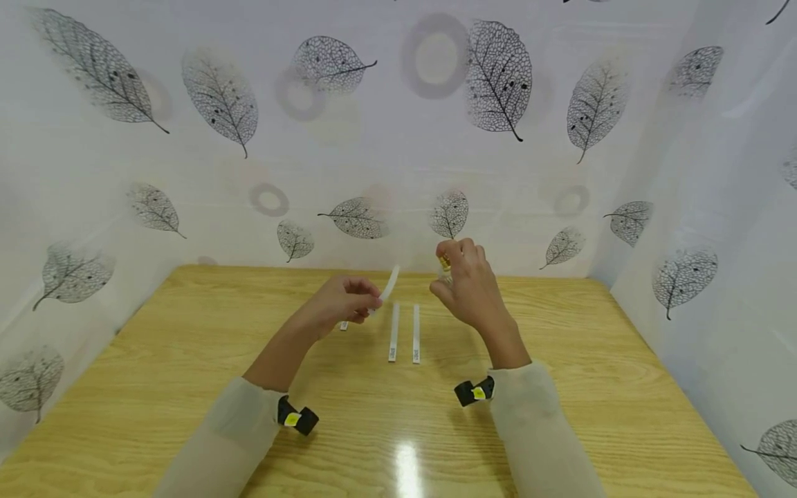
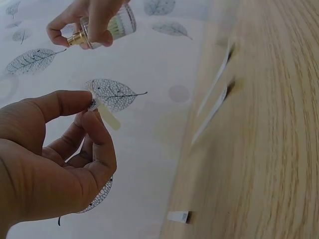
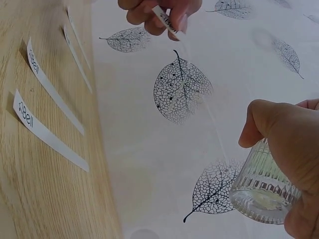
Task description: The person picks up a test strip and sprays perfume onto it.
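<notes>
Between thumb and index finger, my left hand [image 1: 342, 303] pinches the printed end of a white perfume test strip [image 1: 391, 282], its free end pointing up and away. My right hand [image 1: 470, 283] grips a ribbed clear glass perfume bottle [image 3: 264, 186], a forefinger on its gold spray top [image 1: 445, 263]. In the left wrist view, that gold nozzle [image 2: 76, 39] sits above the strip, with a gap between them. Pale liquid shows through the glass in the right wrist view. The rest of the bottle is covered by fingers.
Two white strips [image 1: 394, 332] printed "Bell" lie side by side on the wooden table [image 1: 349, 422]. More strips [image 3: 75, 57] lie further left, partly hidden by the left hand in the head view. A leaf-print curtain [image 1: 386, 152] rises behind the table and along both sides.
</notes>
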Demonstrator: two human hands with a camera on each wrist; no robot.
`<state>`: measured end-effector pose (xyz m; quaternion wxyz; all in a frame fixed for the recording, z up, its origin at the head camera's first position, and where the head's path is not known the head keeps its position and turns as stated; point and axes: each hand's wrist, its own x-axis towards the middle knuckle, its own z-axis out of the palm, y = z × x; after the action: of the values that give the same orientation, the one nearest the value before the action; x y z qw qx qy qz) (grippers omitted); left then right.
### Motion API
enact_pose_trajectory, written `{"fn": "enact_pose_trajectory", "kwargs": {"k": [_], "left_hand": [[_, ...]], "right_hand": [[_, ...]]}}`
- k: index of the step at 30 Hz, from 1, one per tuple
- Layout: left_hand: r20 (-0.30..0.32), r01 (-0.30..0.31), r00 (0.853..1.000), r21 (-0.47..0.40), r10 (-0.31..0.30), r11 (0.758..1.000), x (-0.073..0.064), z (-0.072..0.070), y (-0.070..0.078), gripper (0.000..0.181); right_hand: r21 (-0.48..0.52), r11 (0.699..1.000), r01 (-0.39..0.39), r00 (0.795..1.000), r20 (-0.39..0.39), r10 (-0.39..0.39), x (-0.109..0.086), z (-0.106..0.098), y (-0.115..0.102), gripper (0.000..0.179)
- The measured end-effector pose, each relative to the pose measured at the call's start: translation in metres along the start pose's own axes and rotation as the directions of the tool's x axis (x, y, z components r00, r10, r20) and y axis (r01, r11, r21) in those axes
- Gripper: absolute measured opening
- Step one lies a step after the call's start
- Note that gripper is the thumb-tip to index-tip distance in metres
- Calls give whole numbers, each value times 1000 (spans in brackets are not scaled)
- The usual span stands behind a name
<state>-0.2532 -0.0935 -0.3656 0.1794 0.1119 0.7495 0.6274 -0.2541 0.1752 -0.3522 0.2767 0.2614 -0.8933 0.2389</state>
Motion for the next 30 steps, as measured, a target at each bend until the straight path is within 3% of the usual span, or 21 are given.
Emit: {"fn": "enact_pose_trajectory", "kwargs": {"k": [15,30], "left_hand": [[-81,142,986,-9,-142,990,29,-12,-30,19],[-121,209,973,116,-195,971,48,-16,-43,16]], "right_hand": [[-58,998,21,1000,-2,-22,1,0,2,38],[-63,998,9,1000,15,-9,1,0,1,38]]}}
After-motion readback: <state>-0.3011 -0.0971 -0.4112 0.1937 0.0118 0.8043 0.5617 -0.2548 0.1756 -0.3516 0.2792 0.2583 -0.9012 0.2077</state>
